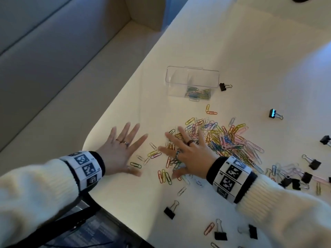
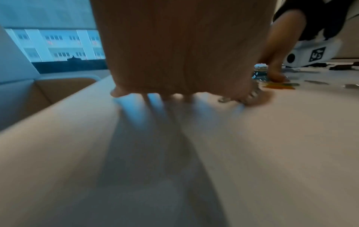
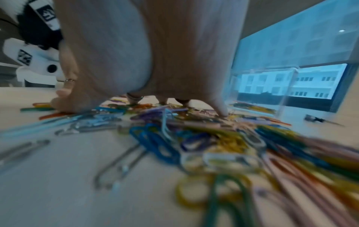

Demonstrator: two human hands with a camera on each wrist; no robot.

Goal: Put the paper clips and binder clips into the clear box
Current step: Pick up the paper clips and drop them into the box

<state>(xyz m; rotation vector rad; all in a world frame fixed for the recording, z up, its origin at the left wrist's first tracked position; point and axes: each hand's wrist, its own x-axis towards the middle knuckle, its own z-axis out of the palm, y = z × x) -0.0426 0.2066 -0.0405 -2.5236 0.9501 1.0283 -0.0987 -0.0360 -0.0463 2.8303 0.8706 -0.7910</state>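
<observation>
A heap of coloured paper clips lies in the middle of the white table. My right hand lies flat on the heap's left side with its fingers spread and pressing on the clips. My left hand rests flat on bare table to the left, fingers spread, its thumb beside a few stray clips. The clear box stands farther back with some paper clips in its right compartment. Black binder clips lie scattered near and to the right.
More binder clips lie at the right: one beside the box, another farther right, a cluster near my right sleeve. The table's rounded left edge is close to my left hand. A beige sofa lies beyond it.
</observation>
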